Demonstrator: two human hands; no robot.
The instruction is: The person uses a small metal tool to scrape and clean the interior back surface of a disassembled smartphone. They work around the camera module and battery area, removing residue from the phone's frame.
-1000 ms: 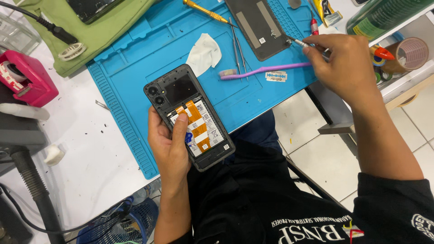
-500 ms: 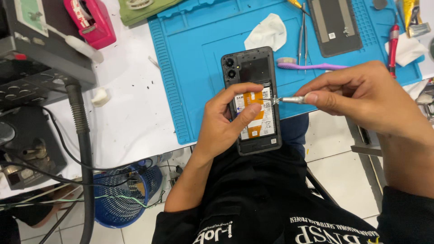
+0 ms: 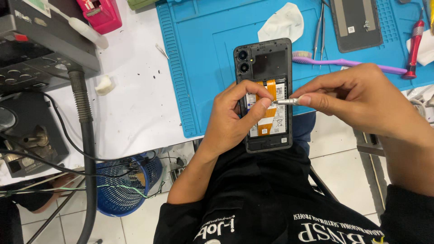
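Above the lap, left hand grips the opened phone, back cover already off; right hand pinches a small screwdriver at the battery area; reassembly remains.

bright, even overhead light; soft shadows — sharp focus

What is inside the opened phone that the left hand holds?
Inside the phone show two camera lenses, an orange flex cable and a white battery label. The left hand and screwdriver tip cover the middle.
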